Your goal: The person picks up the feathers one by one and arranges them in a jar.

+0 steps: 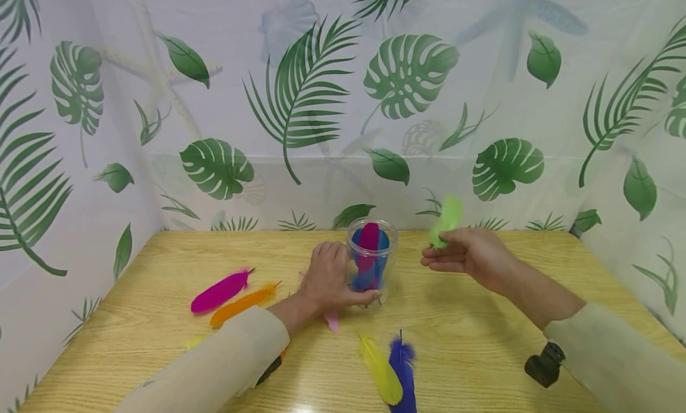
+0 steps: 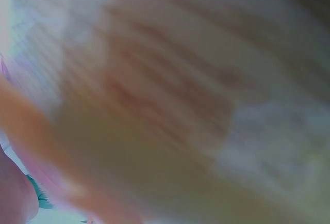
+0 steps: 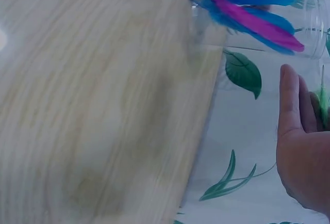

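A clear plastic jar (image 1: 390, 276) stands upright near the table's back, with blue feathers and a magenta feather (image 1: 368, 237) inside; the right wrist view also shows the jar (image 3: 211, 38). My left hand (image 1: 328, 279) grips its left side, thumb across the front. To the right of the jar, my right hand (image 1: 479, 258) pinches a light green feather (image 1: 449, 218) upright between thumb and fingers, apart from the jar. In the right wrist view that hand (image 3: 304, 146) partly hides the green feather (image 3: 324, 97). The left wrist view is mostly blurred.
Magenta (image 1: 220, 293) and orange (image 1: 243, 304) feathers lie at the left. A pink feather (image 1: 333, 321) lies partly under my left hand. Yellow (image 1: 382, 371) and dark blue (image 1: 403, 371) feathers lie at the front. A leaf-patterned sheet (image 1: 321, 193) stands behind the table (image 1: 455, 353).
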The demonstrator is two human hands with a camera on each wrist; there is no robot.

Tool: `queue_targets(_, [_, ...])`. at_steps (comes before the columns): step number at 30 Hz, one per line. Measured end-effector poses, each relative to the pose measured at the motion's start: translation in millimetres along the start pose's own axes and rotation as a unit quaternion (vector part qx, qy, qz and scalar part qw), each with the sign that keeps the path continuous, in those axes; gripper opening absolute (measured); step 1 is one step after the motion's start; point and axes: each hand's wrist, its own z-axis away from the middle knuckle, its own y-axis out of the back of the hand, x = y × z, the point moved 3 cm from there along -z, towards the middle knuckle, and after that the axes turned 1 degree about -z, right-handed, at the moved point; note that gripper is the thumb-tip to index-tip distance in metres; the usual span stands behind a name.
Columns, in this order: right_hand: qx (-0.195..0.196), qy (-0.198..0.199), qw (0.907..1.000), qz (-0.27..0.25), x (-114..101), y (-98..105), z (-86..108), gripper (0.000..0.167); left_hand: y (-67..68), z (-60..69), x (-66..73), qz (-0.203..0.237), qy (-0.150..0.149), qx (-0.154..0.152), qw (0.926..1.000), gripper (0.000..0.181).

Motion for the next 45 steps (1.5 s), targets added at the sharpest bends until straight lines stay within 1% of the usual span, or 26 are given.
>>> queue_targets(3, [0.015, 0.012, 0.9997, -0.015, -6.4, -4.1, -4.5, 0.018, -0.8, -0.2, -0.3, -0.002, 0.002, -0.002, 1.0000, 0.086])
queue_targets(5, [0.025, 0.017, 0.9992, -0.028, -10.2, -7.0, -7.3, 0.019, -1.4, -0.2, -0.4, -0.004, 0.002, -0.002, 1.0000, 0.087])
queue_targets(9, [0.032, 0.031, 0.9983, -0.039, -18.4, -14.5, -12.3, 0.030, -1.4, 0.0, -0.3, -0.004, -0.001, 0.001, 1.0000, 0.086])
queue_targets(15, [0.047, 0.056, 0.9973, -0.012, -31.7, -30.6, -18.3, 0.046, -0.4, 0.4, -0.5, -0.007, -0.003, 0.000, 1.0000, 0.086])
queue_targets(18, [0.048, 0.079, 0.9957, -0.013, -38.3, -41.7, -23.2, 0.051, 1.1, -0.4, -0.7, -0.011, -0.002, 0.000, 0.9999, 0.085])
queue_targets(24, [0.047, 0.107, 0.9929, -0.023, -41.9, -65.9, -42.3, 0.047, 1.1, -0.2, -2.2, -0.011, -0.001, -0.001, 0.9999, 0.080])
queue_targets(27, [0.057, 0.110, 0.9923, -0.006, -39.2, -74.4, -50.1, 0.046, -0.1, 0.1, -2.4, 0.000, -0.002, 0.005, 1.0000, 0.082])
queue_targets(31, [0.089, 0.110, 0.9898, 0.017, -35.8, -76.3, -53.8, 0.044, -1.4, -0.5, -0.9, 0.010, -0.006, 0.009, 0.9999, 0.086])
queue_targets(36, [0.116, 0.114, 0.9856, 0.047, -35.6, -78.1, -53.5, 0.042, -0.4, -0.8, 0.6, 0.004, -0.008, 0.005, 0.9999, 0.088])
queue_targets(41, [0.129, 0.113, 0.9832, 0.061, -33.3, -78.8, -54.2, 0.040, -0.3, -0.5, 0.3, 0.003, -0.005, 0.002, 1.0000, 0.090])
queue_targets(45, [0.123, 0.115, 0.9844, 0.050, -31.6, -79.6, -56.3, 0.036, -0.6, 0.1, -0.8, 0.007, -0.004, 0.005, 1.0000, 0.090])
